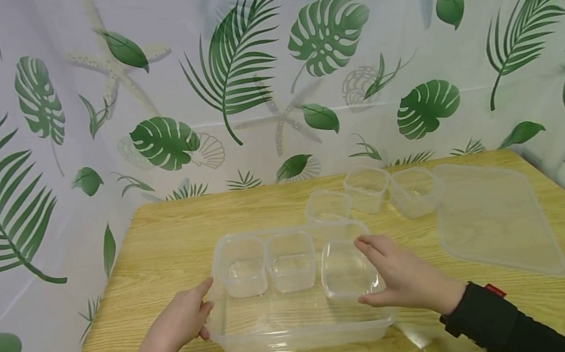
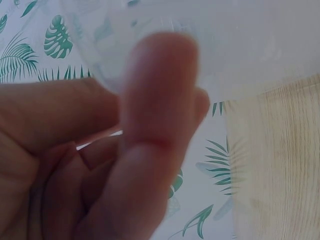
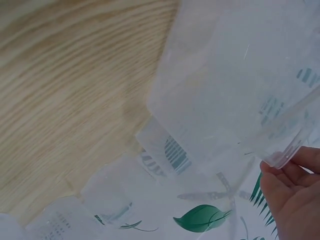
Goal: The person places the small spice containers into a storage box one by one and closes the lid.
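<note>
Big clear box: sits upright on the wooden table; its front wall faces the person.
Left hand: the left hand is beside the box's left wall, thumb and forefinger apart, fingertips against the outside.
Right hand: the right hand pinches the right-hand tub between thumb and fingers.
Right-hand tub: inside the box's right part; whether it touches the bottom cannot be told.
Tubs at rest in the box: the left tub and the middle tub stand side by side along the back.
Loose tubs: three more clear tubs stand close together behind the box, towards the right.
Lid: a flat clear lid lies right of the box.
Backdrop: a white leaf-print cloth hangs behind the table.
</note>
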The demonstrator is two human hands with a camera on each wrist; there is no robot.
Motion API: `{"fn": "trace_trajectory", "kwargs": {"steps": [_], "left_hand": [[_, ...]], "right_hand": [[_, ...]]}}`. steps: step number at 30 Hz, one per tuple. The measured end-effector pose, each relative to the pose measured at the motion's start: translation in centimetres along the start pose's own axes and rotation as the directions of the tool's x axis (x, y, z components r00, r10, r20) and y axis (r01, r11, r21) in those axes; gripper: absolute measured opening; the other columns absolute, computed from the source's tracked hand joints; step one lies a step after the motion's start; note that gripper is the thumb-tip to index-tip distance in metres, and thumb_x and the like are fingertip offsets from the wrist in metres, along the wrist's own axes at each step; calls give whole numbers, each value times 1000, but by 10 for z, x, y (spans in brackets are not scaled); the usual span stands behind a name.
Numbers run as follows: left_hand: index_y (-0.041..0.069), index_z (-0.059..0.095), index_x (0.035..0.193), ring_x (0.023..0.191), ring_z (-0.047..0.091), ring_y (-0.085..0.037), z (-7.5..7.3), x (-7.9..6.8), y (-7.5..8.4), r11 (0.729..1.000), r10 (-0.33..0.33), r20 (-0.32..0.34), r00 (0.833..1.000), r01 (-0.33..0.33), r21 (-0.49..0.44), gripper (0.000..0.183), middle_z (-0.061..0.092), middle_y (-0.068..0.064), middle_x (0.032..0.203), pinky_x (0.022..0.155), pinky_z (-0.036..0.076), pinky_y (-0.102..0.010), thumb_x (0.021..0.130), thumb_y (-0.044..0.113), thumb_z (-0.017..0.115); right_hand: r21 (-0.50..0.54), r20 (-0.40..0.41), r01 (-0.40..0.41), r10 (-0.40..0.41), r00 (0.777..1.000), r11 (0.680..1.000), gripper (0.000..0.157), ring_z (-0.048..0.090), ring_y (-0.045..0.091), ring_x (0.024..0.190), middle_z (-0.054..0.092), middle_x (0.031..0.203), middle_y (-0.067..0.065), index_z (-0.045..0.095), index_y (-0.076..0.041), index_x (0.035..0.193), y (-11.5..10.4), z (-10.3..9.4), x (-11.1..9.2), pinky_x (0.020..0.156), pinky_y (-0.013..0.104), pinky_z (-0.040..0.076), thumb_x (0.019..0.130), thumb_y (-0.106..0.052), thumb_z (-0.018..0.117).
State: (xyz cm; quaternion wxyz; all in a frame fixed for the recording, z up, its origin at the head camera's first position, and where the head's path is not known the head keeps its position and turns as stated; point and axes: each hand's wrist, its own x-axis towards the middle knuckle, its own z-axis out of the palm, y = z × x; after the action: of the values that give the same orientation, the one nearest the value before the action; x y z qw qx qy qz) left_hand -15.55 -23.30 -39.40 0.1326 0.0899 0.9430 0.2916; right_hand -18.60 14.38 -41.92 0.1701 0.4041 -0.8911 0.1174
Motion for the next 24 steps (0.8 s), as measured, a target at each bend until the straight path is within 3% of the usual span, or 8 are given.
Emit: {"fn": "trace_trajectory", "kwargs": {"steps": [24], "left_hand": [[-5,31,137,51,52,-19,1,1,-2,1000,7,-3,1000,-7,-19,50,52,-4,63,47,32,-28,91,6,46]], "right_hand": [[13,101,2,-4,995,1000,84,46,34,113,45,124,24,39,10,129,2,3,4,87,40,41,79,-54,59]]}}
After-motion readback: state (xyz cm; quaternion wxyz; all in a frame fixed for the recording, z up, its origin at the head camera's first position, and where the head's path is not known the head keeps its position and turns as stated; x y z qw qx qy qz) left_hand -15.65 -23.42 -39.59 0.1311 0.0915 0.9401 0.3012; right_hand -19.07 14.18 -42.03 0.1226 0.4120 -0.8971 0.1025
